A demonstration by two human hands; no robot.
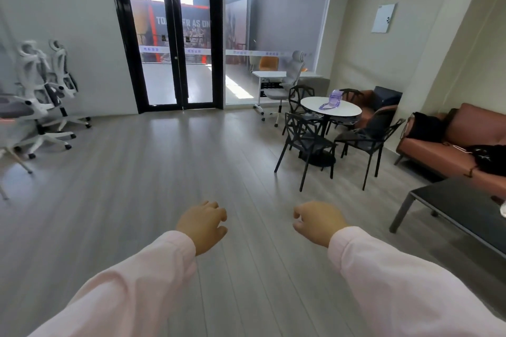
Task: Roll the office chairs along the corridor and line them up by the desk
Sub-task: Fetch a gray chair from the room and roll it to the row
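Grey plank floor [164, 172] runs up to black glass doors [175, 35] at twelve o'clock. White office chairs [38, 90] cluster by the wall at nine; another chair [287, 82] sits at the white desk [268, 74] at one. Left hand [202, 224] and right hand [317, 220] hover, fingers loosely curled, holding nothing.

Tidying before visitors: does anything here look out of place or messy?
Black clothing lies heaped on the orange sofa, a purple bag sits on the round table, and white office chairs crowd the left wall. Nothing spilled.
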